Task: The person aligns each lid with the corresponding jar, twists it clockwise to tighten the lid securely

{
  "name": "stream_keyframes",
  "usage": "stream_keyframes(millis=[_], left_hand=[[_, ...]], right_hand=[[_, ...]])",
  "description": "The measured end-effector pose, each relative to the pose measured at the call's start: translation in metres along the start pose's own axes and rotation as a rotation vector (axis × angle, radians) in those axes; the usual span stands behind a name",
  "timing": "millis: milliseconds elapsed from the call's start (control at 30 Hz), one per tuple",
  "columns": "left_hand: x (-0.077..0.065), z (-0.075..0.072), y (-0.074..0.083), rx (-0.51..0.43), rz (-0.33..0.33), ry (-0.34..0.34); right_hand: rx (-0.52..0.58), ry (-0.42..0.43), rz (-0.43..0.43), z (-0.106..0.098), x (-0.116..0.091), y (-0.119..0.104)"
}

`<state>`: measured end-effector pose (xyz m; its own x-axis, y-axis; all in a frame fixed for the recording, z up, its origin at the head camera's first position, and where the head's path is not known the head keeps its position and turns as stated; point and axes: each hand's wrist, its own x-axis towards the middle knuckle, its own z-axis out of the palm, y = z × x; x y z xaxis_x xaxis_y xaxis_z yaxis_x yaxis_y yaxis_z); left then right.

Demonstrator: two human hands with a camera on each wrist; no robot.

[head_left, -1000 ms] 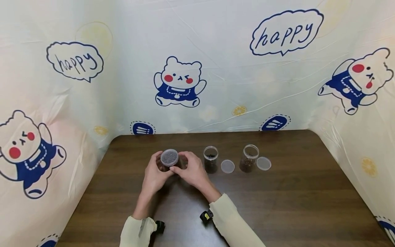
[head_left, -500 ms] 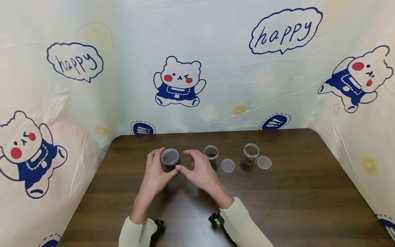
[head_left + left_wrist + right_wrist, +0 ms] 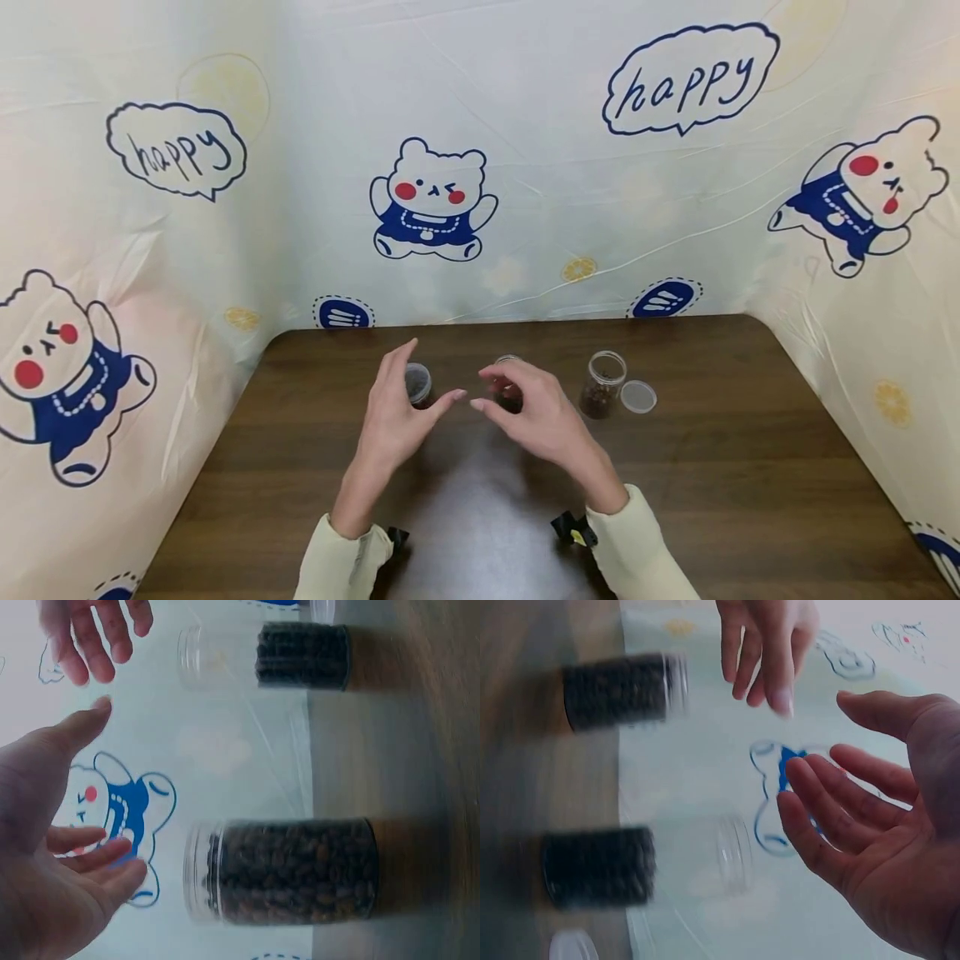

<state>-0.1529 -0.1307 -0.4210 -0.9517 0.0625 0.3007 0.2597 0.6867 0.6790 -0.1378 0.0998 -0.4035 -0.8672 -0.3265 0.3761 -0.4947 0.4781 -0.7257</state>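
A clear jar (image 3: pixel 420 388) filled with dark brown beans (image 3: pixel 300 874) stands upright at the left, a clear lid on its mouth. My left hand (image 3: pixel 397 408) hovers in front of it, fingers and thumb spread, holding nothing. My right hand (image 3: pixel 546 415) is raised in front of the middle jar (image 3: pixel 508 398), its fingers loosely bent and apart from the glass. That open jar is about half full of black beans (image 3: pixel 304 656). Its loose lid (image 3: pixel 571 946) shows in the right wrist view but is hidden behind my right hand in the head view.
A third open jar (image 3: pixel 602 387) with brown contents stands to the right, its clear lid (image 3: pixel 638 397) flat beside it. All stand on a dark wooden table (image 3: pixel 712 467). A printed cloth (image 3: pixel 540 183) hangs around its back and sides.
My hands have let go of the left jar and parted. The right hand has moved right, over the middle jar and its lid; the left hand has drawn slightly away.
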Motion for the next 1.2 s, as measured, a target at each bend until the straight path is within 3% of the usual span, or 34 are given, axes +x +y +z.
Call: stream_keyframes(millis=[267, 467, 633, 867, 1200], left_hand=[[0.004, 0.024, 0.007, -0.125, 0.036, -0.048], [0.006, 0.044, 0.008, -0.164, 0.036, -0.110], [0.010, 0.063, 0.006, -0.235, 0.022, -0.135], [0.016, 0.089, -0.005, -0.309, -0.009, -0.178], [0.019, 0.111, -0.016, -0.346, -0.055, -0.271]], right_hand=[[0.004, 0.063, 0.092, -0.027, -0.004, 0.030], [-0.025, 0.020, 0.227, -0.034, -0.009, 0.052], [-0.059, -0.063, 0.304, -0.031, -0.012, 0.067], [-0.179, -0.158, 0.338, -0.021, -0.013, 0.084], [-0.243, -0.252, 0.403, -0.005, -0.016, 0.096]])
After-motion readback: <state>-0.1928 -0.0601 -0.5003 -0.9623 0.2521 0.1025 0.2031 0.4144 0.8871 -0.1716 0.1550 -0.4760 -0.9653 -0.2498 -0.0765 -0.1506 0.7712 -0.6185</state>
